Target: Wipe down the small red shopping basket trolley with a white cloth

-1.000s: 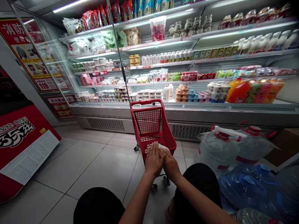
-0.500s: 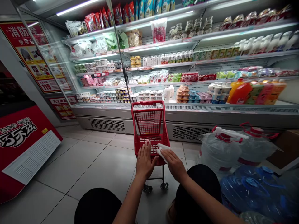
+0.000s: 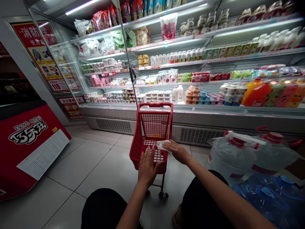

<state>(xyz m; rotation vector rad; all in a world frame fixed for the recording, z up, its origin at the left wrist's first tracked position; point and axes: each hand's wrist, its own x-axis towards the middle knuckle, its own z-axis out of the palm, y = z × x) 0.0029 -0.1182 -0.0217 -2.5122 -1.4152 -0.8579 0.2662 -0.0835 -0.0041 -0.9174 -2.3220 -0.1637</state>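
1. A small red shopping cart (image 3: pixel 152 133) stands on the tiled floor (image 3: pixel 95 165), directly ahead of the person and just short of the chilled display case (image 3: pixel 190 79).
2. The cart's basket runs lengthwise away from the person toward the case; its tall end with the handle bar is the far end, and the lower near end faces the person. It sits slightly turned, so its left side wall shows.
3. A thin pole (image 3: pixel 128 60) rises from the far left corner of the cart, leaning a little to the left as it goes up past the shelves.
4. The left hand (image 3: pixel 147 167) lies flat against the near end of the basket, fingers spread and pointing up and away.
5. The right hand (image 3: pixel 175 150) is palm-down on the cart's near right rim, fingers extended leftward, pressing a white cloth (image 3: pixel 162 145) onto the rim; the cloth pokes out beyond the fingertips.
6. The person's dark-clad knees frame the bottom of the view on either side of the cart's wheels.
7. Large water jugs (image 3: pixel 233 156) wrapped in clear plastic lie on the floor to the right, near the right arm.
8. A red freezer cabinet (image 3: pixel 28 143) stands at left, well apart from the cart.
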